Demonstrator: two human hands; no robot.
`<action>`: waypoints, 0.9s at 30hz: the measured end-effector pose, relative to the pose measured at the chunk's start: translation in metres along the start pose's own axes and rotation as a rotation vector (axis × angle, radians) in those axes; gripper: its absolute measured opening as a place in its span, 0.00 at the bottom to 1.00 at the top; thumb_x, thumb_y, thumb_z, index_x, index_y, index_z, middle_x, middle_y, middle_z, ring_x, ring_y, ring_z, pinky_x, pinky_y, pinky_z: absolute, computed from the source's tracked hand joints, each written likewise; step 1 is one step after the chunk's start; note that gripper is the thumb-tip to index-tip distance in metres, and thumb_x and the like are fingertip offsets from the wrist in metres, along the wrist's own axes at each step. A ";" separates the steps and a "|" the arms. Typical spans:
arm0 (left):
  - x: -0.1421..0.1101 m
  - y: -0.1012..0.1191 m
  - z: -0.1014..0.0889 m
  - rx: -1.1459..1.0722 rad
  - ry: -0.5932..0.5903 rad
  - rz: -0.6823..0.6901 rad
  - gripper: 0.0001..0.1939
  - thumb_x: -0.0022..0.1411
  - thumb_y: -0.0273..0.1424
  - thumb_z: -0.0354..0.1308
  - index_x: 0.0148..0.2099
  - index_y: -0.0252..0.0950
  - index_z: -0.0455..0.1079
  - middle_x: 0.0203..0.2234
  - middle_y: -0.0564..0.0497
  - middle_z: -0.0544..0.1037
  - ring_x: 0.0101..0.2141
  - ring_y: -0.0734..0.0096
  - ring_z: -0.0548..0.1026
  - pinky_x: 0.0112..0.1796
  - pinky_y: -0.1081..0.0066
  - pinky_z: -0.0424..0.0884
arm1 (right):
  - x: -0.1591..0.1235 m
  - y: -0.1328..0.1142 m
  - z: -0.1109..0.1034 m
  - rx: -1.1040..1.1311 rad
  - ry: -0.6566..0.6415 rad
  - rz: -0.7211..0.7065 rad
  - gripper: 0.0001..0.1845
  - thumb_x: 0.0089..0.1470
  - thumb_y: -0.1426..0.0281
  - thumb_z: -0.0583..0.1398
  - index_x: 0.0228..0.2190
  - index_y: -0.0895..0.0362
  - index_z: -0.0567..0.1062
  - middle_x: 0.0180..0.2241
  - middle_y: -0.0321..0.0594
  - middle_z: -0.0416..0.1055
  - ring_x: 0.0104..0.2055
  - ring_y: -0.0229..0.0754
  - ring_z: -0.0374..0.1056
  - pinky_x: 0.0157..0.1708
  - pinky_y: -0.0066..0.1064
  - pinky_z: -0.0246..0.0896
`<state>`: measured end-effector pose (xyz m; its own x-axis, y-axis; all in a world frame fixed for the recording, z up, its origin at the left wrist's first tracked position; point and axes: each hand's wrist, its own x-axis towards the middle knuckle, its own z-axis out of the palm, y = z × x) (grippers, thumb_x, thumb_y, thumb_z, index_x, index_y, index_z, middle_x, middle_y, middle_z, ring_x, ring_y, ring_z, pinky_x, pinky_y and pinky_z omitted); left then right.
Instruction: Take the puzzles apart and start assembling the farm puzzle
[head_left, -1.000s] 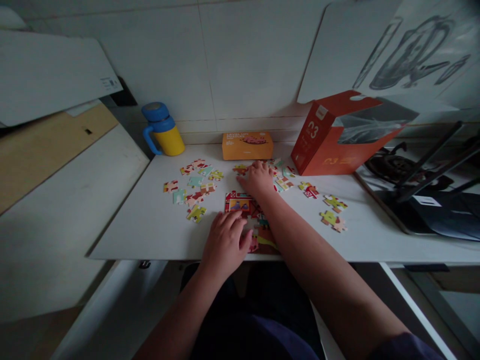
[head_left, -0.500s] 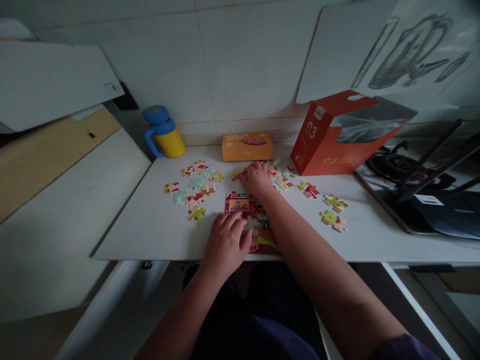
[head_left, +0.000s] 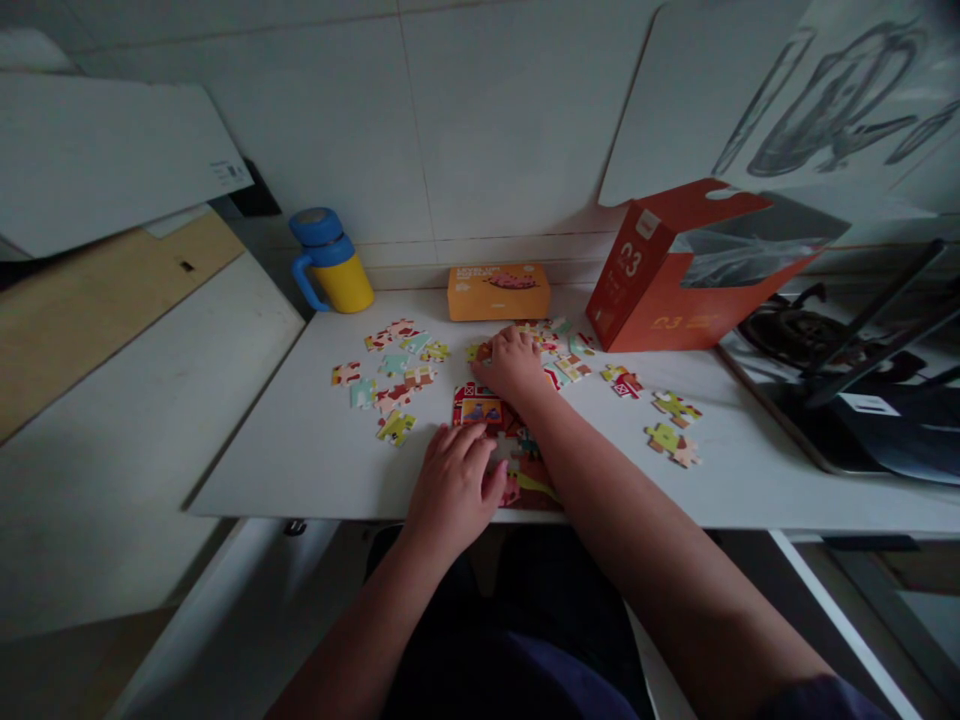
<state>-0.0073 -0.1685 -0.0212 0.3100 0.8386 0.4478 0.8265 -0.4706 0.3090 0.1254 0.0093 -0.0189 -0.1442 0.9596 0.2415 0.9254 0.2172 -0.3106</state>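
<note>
A partly joined jigsaw puzzle [head_left: 481,411] in red, blue and brown lies near the table's front edge. My left hand [head_left: 456,482] rests palm down over its left side with the fingers apart, hiding some of it. Beyond the puzzle, my right hand [head_left: 511,362] lies palm down over loose jigsaw pieces [head_left: 572,367], its fingers loosely spread. A piece with green and brown [head_left: 475,353] shows beside its left fingertips. What lies under the right palm is hidden, and the right forearm covers part of the puzzle.
More jigsaw pieces [head_left: 394,395] lie at the left, and several green ones [head_left: 675,408] at the right. At the back stand a blue and yellow bottle [head_left: 341,278], an orange box [head_left: 498,298] and a red carton [head_left: 637,290]. A gas stove [head_left: 806,340] borders the right side.
My right hand has shifted slightly among the loose pieces, its fingers moving over the green and brown one. The left hand stays on the puzzle. The view sways a little.
</note>
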 end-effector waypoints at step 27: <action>-0.001 0.001 -0.001 -0.016 -0.003 -0.013 0.09 0.70 0.33 0.59 0.50 0.38 0.74 0.56 0.42 0.79 0.56 0.52 0.76 0.65 0.41 0.66 | 0.008 0.016 0.002 0.024 -0.081 -0.044 0.22 0.56 0.58 0.62 0.49 0.57 0.77 0.62 0.56 0.65 0.65 0.63 0.59 0.66 0.60 0.46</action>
<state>-0.0071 -0.1700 -0.0205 0.3004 0.8455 0.4415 0.8229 -0.4638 0.3282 0.1382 0.0203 -0.0233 -0.2130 0.9602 0.1808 0.9090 0.2626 -0.3238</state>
